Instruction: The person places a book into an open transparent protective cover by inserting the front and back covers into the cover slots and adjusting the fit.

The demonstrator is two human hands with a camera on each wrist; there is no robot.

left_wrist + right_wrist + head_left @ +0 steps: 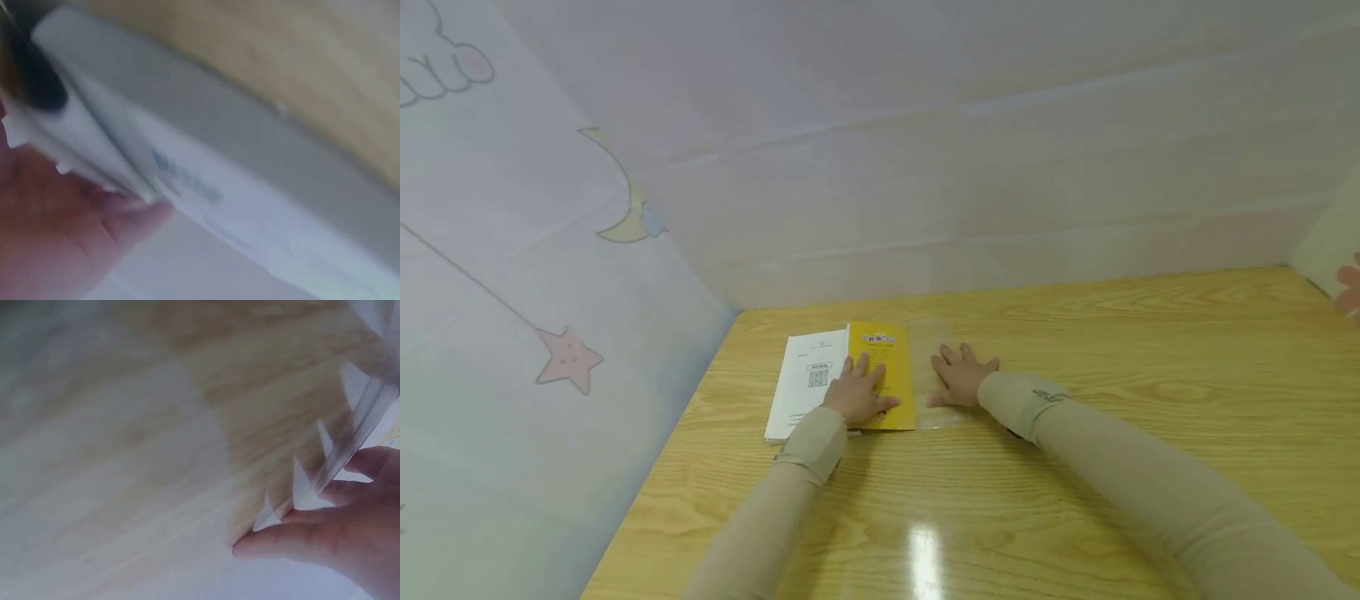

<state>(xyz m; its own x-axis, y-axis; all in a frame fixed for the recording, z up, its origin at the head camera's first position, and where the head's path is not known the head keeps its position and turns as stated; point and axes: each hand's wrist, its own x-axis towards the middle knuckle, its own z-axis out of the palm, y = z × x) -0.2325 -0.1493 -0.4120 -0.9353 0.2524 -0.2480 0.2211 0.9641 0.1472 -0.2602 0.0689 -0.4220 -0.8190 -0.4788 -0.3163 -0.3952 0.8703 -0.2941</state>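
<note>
In the head view a book lies open, its white page [793, 375] at the left and its yellow cover [897, 362] folded out to the right. My left hand [855, 395] rests on the yellow cover with spread fingers, close by the spine. A clear plastic sheet [929, 418] reaches out past the cover's right edge. On that sheet my right hand [962, 379] presses with its fingers fanned out. The left wrist view is blurred and shows the book's thick side [187, 94] near the hand. Fingertips [269, 542] touch the table side in the right wrist view.
The wooden table [1120, 350] extends to the right and toward me. Behind it stands a pale cloth wall [1000, 192], and a second wall with a pink star [569, 358] and a moon borders the left edge. Light glares off the table's front part.
</note>
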